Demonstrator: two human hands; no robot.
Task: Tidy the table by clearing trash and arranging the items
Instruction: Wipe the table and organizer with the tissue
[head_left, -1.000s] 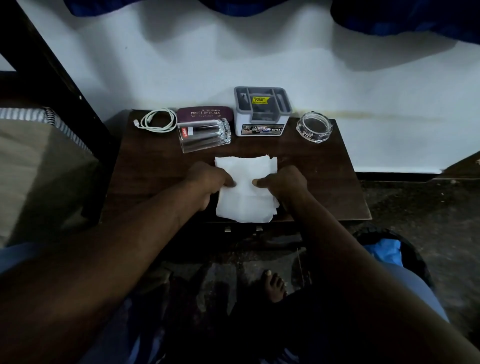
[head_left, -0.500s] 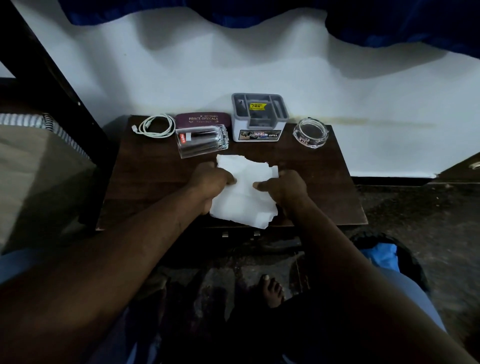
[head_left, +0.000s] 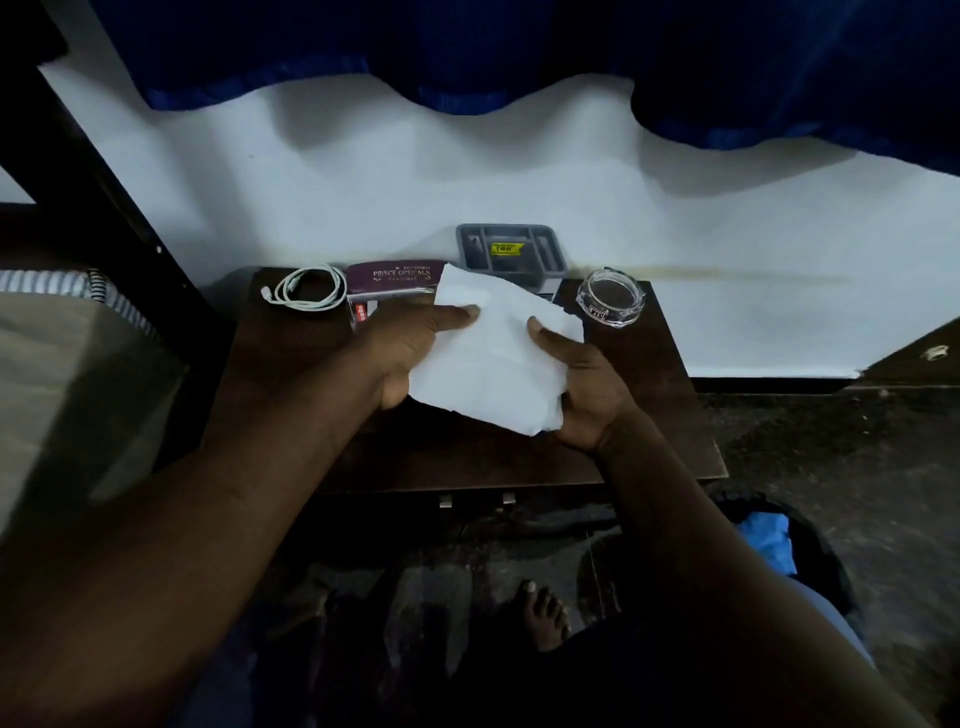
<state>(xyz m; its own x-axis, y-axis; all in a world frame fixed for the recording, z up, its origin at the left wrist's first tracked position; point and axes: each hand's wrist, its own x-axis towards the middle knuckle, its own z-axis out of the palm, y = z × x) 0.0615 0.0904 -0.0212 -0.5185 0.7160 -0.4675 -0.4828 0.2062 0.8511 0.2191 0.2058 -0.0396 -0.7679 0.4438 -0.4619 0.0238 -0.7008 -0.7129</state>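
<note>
Head view shows, mid-frame, our left hand (head_left: 408, 349) and right hand (head_left: 584, 387), fingers (head_left: 451, 315) pinching the white paper (head_left: 498, 364) by its side edges; we judge it light, floppy, easily torn.

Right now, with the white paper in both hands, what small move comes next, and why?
Probably swing the white paper toward the floor bin on the right: left hand and right hand hold it off the table, apparently trash.
</note>
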